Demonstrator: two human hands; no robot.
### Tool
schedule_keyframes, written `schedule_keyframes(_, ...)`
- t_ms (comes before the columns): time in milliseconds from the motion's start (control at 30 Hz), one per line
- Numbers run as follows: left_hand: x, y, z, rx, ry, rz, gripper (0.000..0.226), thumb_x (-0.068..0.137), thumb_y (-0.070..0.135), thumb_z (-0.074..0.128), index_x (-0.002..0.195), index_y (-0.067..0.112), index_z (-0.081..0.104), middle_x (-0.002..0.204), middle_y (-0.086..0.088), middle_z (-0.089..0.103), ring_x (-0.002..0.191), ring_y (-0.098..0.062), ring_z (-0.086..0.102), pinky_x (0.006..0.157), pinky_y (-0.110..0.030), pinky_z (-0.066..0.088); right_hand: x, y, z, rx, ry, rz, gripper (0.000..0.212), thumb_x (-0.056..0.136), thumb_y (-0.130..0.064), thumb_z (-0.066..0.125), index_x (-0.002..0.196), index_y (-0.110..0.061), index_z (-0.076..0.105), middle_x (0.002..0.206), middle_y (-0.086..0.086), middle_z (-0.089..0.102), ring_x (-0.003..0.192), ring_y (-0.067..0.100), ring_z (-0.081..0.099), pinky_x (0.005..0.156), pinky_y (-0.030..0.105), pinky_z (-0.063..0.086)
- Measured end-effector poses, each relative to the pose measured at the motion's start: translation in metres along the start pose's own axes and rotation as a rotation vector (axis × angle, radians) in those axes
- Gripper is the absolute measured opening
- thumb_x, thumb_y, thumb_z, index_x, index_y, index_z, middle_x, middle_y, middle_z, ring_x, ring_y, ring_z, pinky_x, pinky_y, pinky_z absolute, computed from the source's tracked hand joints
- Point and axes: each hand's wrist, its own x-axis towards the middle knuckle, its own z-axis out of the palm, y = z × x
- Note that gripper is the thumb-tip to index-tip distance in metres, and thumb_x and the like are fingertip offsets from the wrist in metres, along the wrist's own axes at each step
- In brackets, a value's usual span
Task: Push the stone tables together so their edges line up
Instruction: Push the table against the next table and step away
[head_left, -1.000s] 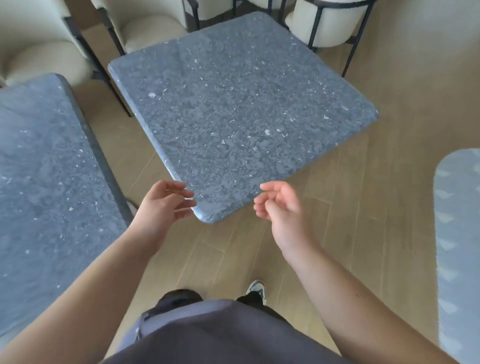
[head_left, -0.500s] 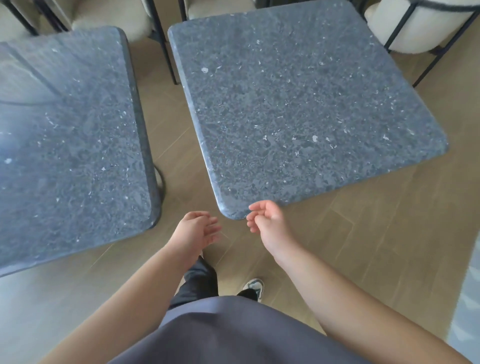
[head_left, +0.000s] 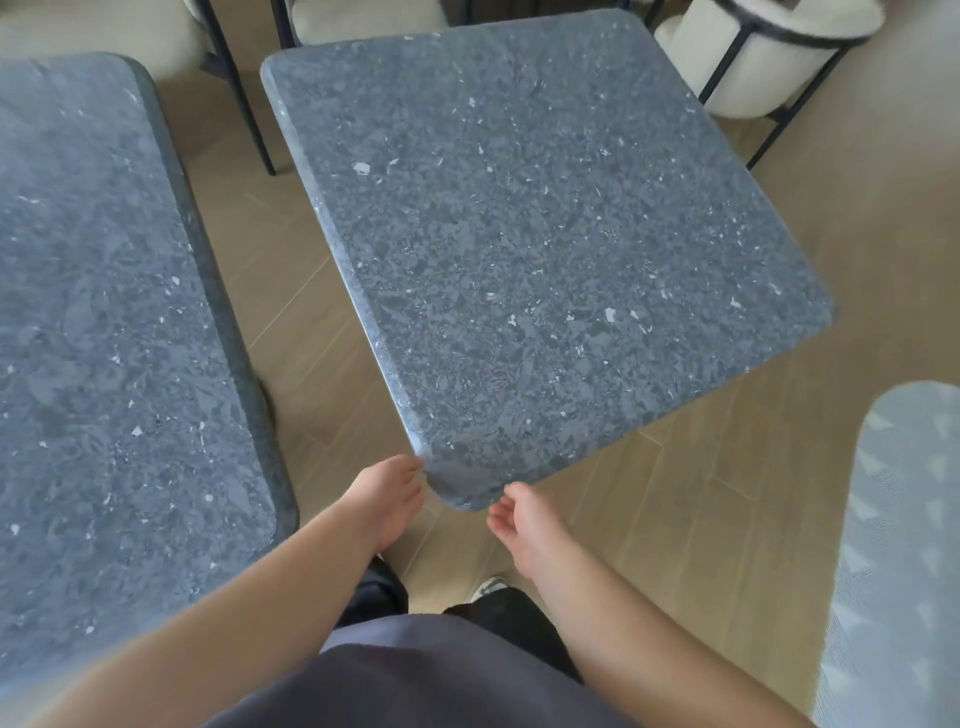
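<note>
The left stone table (head_left: 104, 322) is seen at the left of the view, its right edge running from far to near with a slight lean to the right. A wedge of wooden floor (head_left: 311, 291) is left open between it and the right stone table (head_left: 530, 249). The right table is set skewed: its near corner is pointed toward the person, and its left edge runs on a diagonal from far left to near centre, so the two facing edges are not parallel. No long axis is evident; the top appears roughly square.

The left hand (head_left: 387, 499) is placed against the left side of that near corner, fingers reaching under or along the rim; whether the rim is gripped cannot be told. The right hand (head_left: 524, 525) is held just beside the right side of the same corner, fingers loosely curled and holding nothing.

Possible faults are judged as follows. If force is applied at the corner alone, the table is likely to pivot rather than slide, and the skew may be worsened. A heavy stone top may scrape the floor or tip on its base if pushed high. Fingers may be pinched if left on the facing edge as the gap is closed. The chair legs (head_left: 249, 98) behind the gap may be struck.
</note>
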Motion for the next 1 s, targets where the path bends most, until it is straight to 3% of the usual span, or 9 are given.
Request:
schedule_keyframes(100, 0.010, 0.004, 0.012, 0.005, 0.004, 0.006, 0.037, 0.099, 0.013, 0.065, 0.131, -0.003, 0.059, 0.126, -0.012, 0.068, 0.119, -0.025, 0.064, 0.097, -0.033, 0.049, 0.010, 0.004, 0.010, 0.096, 0.004, 0.105, 0.024, 0.098, -0.024, 0.064, 0.105, -0.002, 0.059, 0.098, 0.010, 0.057, 0.084, 0.018, 0.059, 0.079, 0.030, 0.055)
schedule_keyframes(233, 0.015, -0.006, 0.028, 0.013, 0.003, 0.037, 0.026, 0.098, 0.022, 0.068, 0.117, 0.003, 0.066, 0.102, -0.006, 0.080, 0.097, -0.021, 0.075, 0.079, -0.029, 0.053, 0.023, 0.004, 0.024, 0.165, -0.009, 0.156, 0.059, 0.092, -0.041, 0.071, 0.138, -0.010, 0.050, 0.132, 0.010, 0.057, 0.109, 0.020, 0.059, 0.098, 0.032, 0.050)
schedule_keyframes(333, 0.021, -0.009, 0.028, 0.055, 0.059, 0.034, 0.031, 0.098, 0.026, 0.069, 0.119, 0.004, 0.066, 0.112, -0.007, 0.076, 0.105, -0.022, 0.071, 0.090, -0.031, 0.051, 0.036, 0.003, 0.025, 0.178, 0.004, 0.170, 0.071, 0.088, -0.048, 0.073, 0.145, -0.016, 0.045, 0.138, 0.009, 0.055, 0.109, 0.020, 0.057, 0.103, 0.034, 0.049)
schedule_keyframes(433, 0.025, -0.021, 0.025, -0.002, 0.041, 0.003, 0.037, 0.102, 0.026, 0.062, 0.127, -0.002, 0.062, 0.123, -0.014, 0.072, 0.117, -0.027, 0.067, 0.109, -0.039, 0.048, 0.052, 0.003, 0.024, 0.282, -0.117, 0.227, 0.069, 0.092, -0.045, 0.070, 0.148, -0.016, 0.043, 0.145, 0.009, 0.054, 0.132, 0.022, 0.054, 0.112, 0.037, 0.042)
schedule_keyframes(500, 0.026, -0.029, 0.028, -0.068, 0.000, -0.027, 0.039, 0.105, 0.027, 0.057, 0.130, -0.002, 0.061, 0.128, -0.016, 0.070, 0.123, -0.028, 0.064, 0.115, -0.041, 0.042, 0.061, 0.003, 0.024, 0.325, -0.161, 0.238, 0.063, 0.093, -0.043, 0.069, 0.144, -0.014, 0.048, 0.142, 0.010, 0.059, 0.128, 0.024, 0.059, 0.112, 0.038, 0.044)
schedule_keyframes(633, 0.032, -0.032, 0.038, -0.144, -0.021, 0.006, 0.047, 0.102, 0.032, 0.061, 0.134, -0.002, 0.059, 0.132, -0.019, 0.068, 0.123, -0.032, 0.065, 0.114, -0.045, 0.043, 0.067, -0.003, 0.024, 0.365, -0.194, 0.241, 0.052, 0.095, -0.036, 0.068, 0.136, -0.006, 0.056, 0.133, 0.015, 0.065, 0.119, 0.028, 0.065, 0.111, 0.041, 0.046)
schedule_keyframes(767, 0.044, -0.036, 0.043, -0.116, 0.100, -0.012, 0.058, 0.091, 0.031, 0.077, 0.136, 0.000, 0.055, 0.131, -0.019, 0.067, 0.118, -0.035, 0.067, 0.108, -0.049, 0.049, 0.070, -0.004, 0.020, 0.382, -0.265, 0.259, 0.050, 0.099, -0.035, 0.063, 0.136, -0.002, 0.056, 0.134, 0.019, 0.064, 0.125, 0.029, 0.062, 0.115, 0.042, 0.041)
schedule_keyframes(1000, 0.054, -0.034, 0.033, -0.097, 0.047, -0.031, 0.049, 0.097, 0.015, 0.069, 0.139, -0.004, 0.053, 0.133, -0.019, 0.065, 0.120, -0.037, 0.064, 0.107, -0.051, 0.050, 0.068, 0.001, 0.027, 0.392, -0.195, 0.195, 0.048, 0.099, -0.034, 0.063, 0.135, -0.004, 0.055, 0.130, 0.017, 0.066, 0.121, 0.031, 0.064, 0.113, 0.045, 0.044)
